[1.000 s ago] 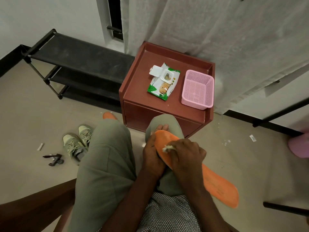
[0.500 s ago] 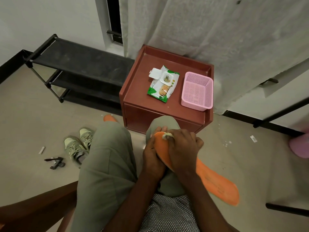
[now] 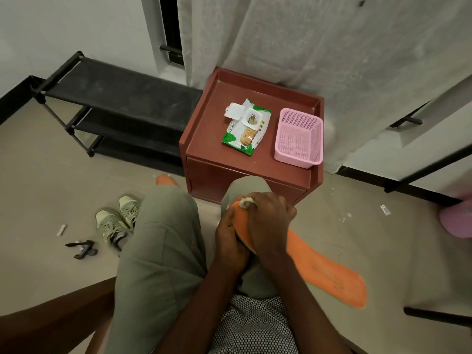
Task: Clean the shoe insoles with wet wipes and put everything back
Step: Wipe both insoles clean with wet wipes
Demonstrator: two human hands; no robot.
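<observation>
Your orange insole (image 3: 329, 270) lies slanted across your right knee, directly in front of the reddish-brown bench (image 3: 212, 139), its far tip toward the bench and its other end hanging out past your thigh on the right. Your left hand (image 3: 231, 240) curls round the insole's left edge near the tip, fingers tucked underneath. Your right hand (image 3: 268, 221) is bunched on top of the insole at that same tip, its fingers curled round a crumpled white wet wipe (image 3: 246, 201) (only a small wad of it peeks out by your knuckles), pressing it against the insole's surface.

On the bench, the green and white wipes pack (image 3: 246, 127) lies toward the left side with its white flap lid flipped open. Just right of the pack, apart from it, stands a pink mesh basket (image 3: 297, 137) at the bench's right edge.

Left of the bench stands a black shoe rack (image 3: 115, 98) against the wall. On the floor in front of the bench and to its left, a pair of pale green sneakers (image 3: 116, 223) sits close beside your left knee, and the tip of a second orange insole (image 3: 164, 180) shows between your knee and the bench's left corner.
</observation>
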